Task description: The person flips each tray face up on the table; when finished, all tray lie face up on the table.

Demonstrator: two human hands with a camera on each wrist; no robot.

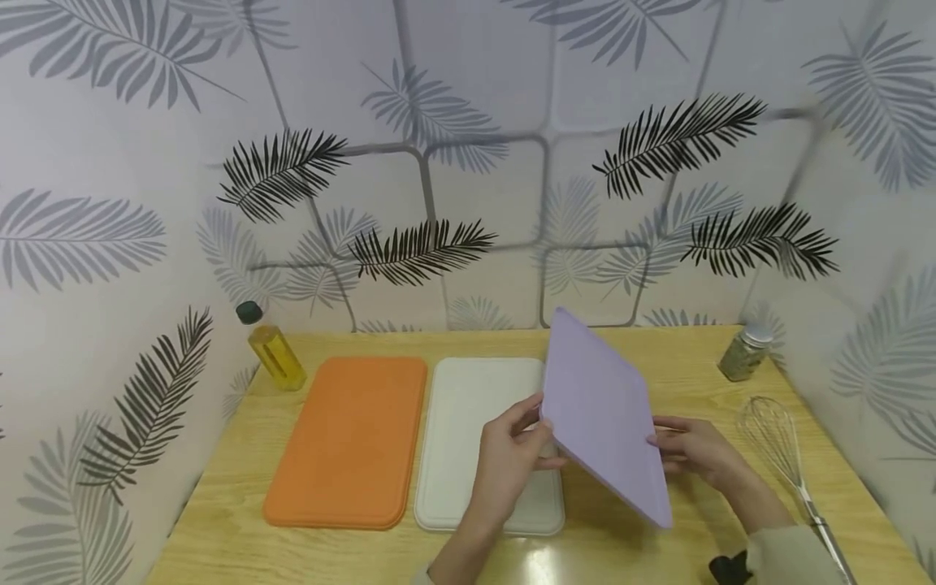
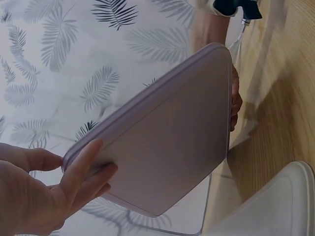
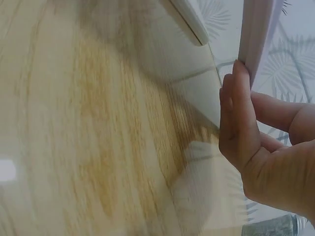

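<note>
Jointly, left fingers [image 2: 81,166], right fingers [image 3: 243,103] grip one purple board [image 1: 600,410]; one orange board [image 1: 347,443], one white board [image 1: 461,426].

Yellow bottle [image 1: 279,359] at left; jar [image 1: 743,356], whisk [image 1: 805,496] right.

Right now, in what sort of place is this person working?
Probably a kitchen or a food-preparation corner, judging by the whisk, the bottle of yellow liquid and the lilac board, which looks like a cutting board.
</note>
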